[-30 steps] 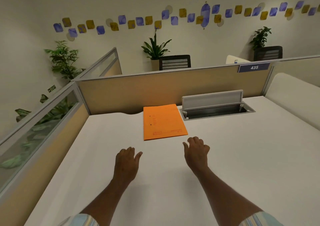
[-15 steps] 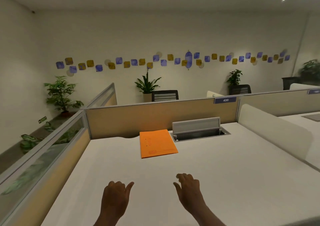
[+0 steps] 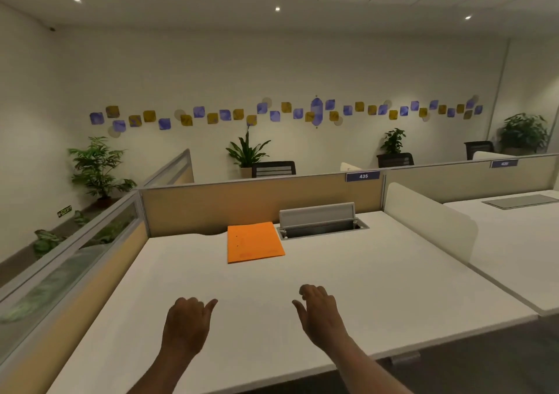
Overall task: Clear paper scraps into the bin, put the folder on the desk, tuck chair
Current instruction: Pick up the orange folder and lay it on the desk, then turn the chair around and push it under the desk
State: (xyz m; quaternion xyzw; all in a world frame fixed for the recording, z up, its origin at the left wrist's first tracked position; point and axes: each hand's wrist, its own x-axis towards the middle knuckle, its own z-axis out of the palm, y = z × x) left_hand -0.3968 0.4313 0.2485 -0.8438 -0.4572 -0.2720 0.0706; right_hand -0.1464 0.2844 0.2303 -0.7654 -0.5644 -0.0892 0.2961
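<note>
While the orange folder lies flat at the far middle of the white table, just left of the open cable tray, both hands hover empty over the near edge. The left hand is loosely curled with thumb out; the right hand is half-open, fingers drooping, touching nothing. No scraps, bin or chair are visible, so the chair-tucking probably remains, somewhere below view.
</note>
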